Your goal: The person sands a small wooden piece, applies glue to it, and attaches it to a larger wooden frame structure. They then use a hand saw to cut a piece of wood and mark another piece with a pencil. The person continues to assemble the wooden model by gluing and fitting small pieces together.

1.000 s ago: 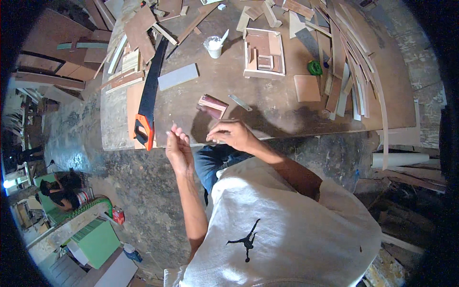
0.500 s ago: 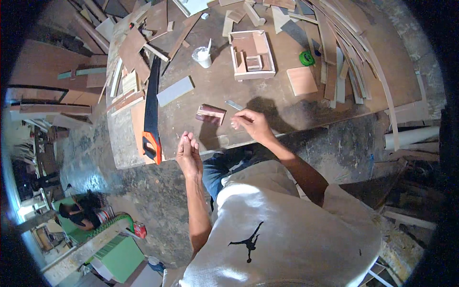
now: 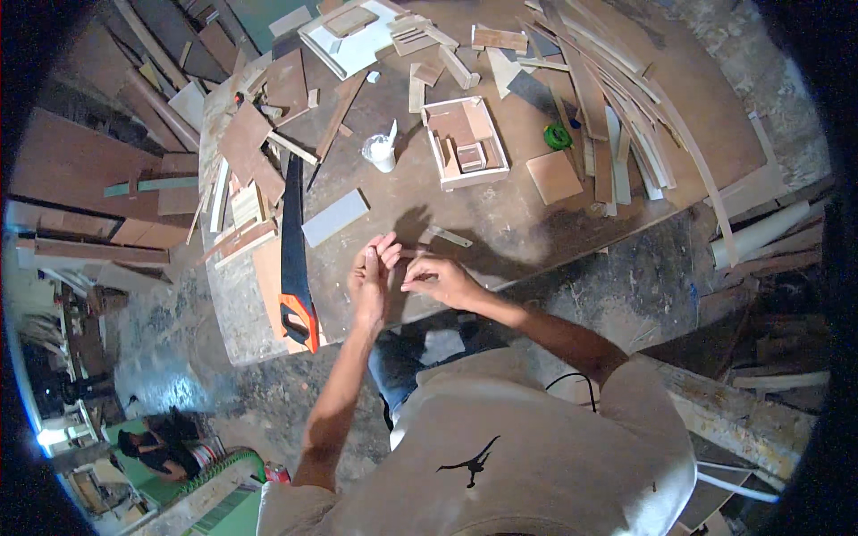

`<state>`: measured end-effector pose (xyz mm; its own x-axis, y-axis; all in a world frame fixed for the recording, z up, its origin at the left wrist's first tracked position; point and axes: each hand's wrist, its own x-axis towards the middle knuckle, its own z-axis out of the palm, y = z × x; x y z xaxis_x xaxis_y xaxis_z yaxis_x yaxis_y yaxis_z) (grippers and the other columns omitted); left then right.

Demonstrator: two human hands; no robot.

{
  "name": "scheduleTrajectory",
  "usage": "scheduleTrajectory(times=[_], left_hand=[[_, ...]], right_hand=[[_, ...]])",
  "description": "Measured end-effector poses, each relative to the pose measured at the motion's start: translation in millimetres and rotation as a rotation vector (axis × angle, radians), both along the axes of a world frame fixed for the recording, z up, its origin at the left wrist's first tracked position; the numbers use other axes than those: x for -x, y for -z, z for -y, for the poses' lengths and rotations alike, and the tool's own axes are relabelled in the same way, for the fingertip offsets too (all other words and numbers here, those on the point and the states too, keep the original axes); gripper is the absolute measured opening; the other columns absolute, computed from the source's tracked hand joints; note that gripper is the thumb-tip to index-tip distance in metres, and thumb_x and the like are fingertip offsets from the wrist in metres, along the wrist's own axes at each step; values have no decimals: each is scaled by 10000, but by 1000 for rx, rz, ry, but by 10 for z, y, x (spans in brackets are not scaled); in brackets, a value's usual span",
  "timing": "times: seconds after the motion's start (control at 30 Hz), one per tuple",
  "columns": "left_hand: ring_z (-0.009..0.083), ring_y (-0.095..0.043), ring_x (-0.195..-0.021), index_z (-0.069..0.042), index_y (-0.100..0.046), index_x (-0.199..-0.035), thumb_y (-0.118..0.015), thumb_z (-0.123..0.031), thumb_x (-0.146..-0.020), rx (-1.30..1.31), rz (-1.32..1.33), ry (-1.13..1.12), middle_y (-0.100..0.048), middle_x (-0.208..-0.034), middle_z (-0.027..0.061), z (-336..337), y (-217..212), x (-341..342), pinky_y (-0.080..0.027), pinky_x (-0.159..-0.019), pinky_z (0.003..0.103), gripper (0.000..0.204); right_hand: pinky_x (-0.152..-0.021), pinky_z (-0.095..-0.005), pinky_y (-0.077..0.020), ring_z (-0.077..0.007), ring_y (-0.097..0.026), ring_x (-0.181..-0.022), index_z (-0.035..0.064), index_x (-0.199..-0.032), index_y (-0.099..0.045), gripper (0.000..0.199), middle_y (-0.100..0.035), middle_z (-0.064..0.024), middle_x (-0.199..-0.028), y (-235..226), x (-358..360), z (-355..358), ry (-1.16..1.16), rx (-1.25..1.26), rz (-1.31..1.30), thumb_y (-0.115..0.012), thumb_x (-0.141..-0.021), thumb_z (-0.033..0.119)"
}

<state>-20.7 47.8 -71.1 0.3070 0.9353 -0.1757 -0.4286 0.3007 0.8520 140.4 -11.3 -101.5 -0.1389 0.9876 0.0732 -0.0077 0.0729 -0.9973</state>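
Observation:
My left hand (image 3: 370,272) is raised over the near edge of the workbench, its fingers curled and pressed together near the thumb. Close beside it on the right, my right hand (image 3: 440,280) forms a pinch with its fingertips pointing at the left hand. Whatever either hand holds, if anything, is too small to make out. A thin flat strip (image 3: 453,237) lies just beyond my right hand. The small dark red wooden piece seen earlier is largely hidden behind my hands. A pale grey rectangular board (image 3: 335,217) lies beyond my left hand.
A handsaw (image 3: 293,241) with an orange handle lies left. Beyond are a cup of white paste (image 3: 380,154), an open wooden box (image 3: 465,143), a square wood piece (image 3: 554,178) and a green tape measure (image 3: 558,137). Wood strips (image 3: 608,116) crowd the right. A person (image 3: 165,451) is at lower left.
My hands have come closer together, the left moving right and the right moving left. They now cover the dark red piece. The view has shifted, so the bench things appear lower.

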Motion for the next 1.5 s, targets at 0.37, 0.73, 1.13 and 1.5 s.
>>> scheduleTrajectory(times=[0.37, 0.73, 1.13, 1.5], left_hand=[[262, -660, -1057, 81, -543, -1263, -558, -109, -994, -25, -125, 163, -643, -1193, 210, -759, -296, 1356, -548, -944, 361, 330], [170, -649, -856, 36, -594, -1117, -539, -207, -1014, 217, 7, 125, -653, -978, 94, -523, 423, 3026, -548, -752, 274, 269], [180, -683, -932, 67, -553, -1274, -584, -234, -994, 169, -87, 170, -675, -1147, 141, -587, 281, 3511, -557, -826, 272, 412], [203, -545, -1202, 20, -418, -1419, -481, -244, -1038, 41, -34, 203, -478, -1421, 134, -711, 400, 3712, -422, -1042, 283, 468]], right_hand=[[-730, -266, -517, -123, -637, -780, -29, -980, -655, 158, -689, -60, -893, 131, 1519, 321, 317, 396, -129, -637, -947, 124], [-681, -243, -500, -82, -606, -782, 14, -937, -664, 177, -666, -17, -883, -34, 3456, -207, 542, 353, -141, -727, -900, 176], [-682, -257, -496, -74, -596, -758, 2, -978, -712, 179, -691, -42, -852, -362, 3644, -38, 526, 360, -33, -694, -920, 171], [-818, -266, -492, -100, -615, -889, -22, -1016, -668, 193, -672, -32, -948, -149, 4190, -104, 612, 212, -166, -605, -982, 157]])
